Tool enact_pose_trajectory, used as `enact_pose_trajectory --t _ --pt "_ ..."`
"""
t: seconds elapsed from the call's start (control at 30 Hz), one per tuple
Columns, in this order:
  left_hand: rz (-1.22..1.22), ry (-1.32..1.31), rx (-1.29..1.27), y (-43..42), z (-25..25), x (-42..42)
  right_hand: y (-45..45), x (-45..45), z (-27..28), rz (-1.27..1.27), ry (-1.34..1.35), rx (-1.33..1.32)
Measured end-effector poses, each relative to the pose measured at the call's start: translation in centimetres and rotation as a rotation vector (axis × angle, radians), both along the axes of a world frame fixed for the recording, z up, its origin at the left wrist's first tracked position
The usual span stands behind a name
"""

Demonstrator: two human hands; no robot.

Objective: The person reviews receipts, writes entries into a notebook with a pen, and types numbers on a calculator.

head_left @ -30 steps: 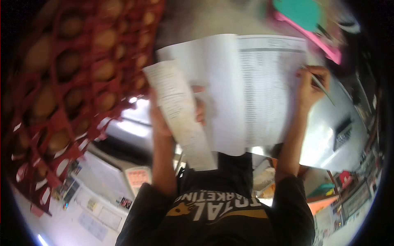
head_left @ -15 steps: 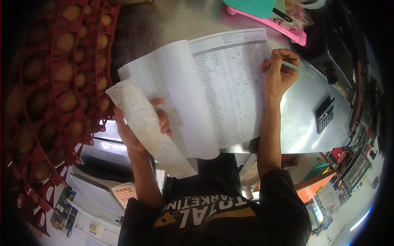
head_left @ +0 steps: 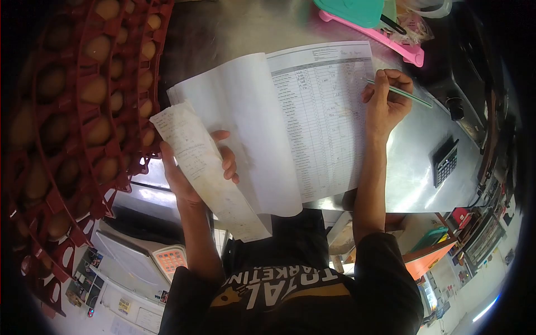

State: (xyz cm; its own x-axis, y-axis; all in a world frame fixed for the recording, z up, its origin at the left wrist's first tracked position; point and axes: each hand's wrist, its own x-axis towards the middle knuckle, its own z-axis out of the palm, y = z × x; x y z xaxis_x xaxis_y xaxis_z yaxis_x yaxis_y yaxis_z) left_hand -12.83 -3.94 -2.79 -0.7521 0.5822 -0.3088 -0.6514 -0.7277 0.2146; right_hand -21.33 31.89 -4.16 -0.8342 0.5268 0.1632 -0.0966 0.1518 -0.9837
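A long strip of paper with handwriting (head_left: 198,162) is gripped in my left hand (head_left: 181,177), the thumb on one side and the fingers curled round the other. It hangs down past the table's front edge. Beside it an open stack of sheets (head_left: 326,134) lies on the metal table; the left pages are blank and curled, and the right page carries a printed table with handwritten entries. My right hand (head_left: 386,106) pinches a thin green pen (head_left: 410,97) over the upper right edge of the printed page. I cannot tell whether its tip touches the paper.
Red trays of eggs (head_left: 84,111) rise in stacks on the left. A calculator (head_left: 445,164) lies on the steel table (head_left: 410,178) at the right. Toward the back are a teal lid (head_left: 357,11), a pink plastic piece (head_left: 374,38) and a plastic bag (head_left: 417,28).
The whole scene has shifted slightly to the right in view. Both hands keep their holds on the paper strip and the pen, with little other visible movement.
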Motion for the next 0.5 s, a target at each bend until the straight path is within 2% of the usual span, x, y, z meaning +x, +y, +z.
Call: enact_pose_trajectory --t 0.3,0.5 --pt "0.036 -0.058 -0.046 0.1 0.1 0.4 0.4 0.1 -0.6 -0.007 0.02 -0.066" --pt "0.086 -0.147 -0.047 0.5 0.5 0.3 0.4 -0.2 -0.9 -0.056 0.01 0.013"
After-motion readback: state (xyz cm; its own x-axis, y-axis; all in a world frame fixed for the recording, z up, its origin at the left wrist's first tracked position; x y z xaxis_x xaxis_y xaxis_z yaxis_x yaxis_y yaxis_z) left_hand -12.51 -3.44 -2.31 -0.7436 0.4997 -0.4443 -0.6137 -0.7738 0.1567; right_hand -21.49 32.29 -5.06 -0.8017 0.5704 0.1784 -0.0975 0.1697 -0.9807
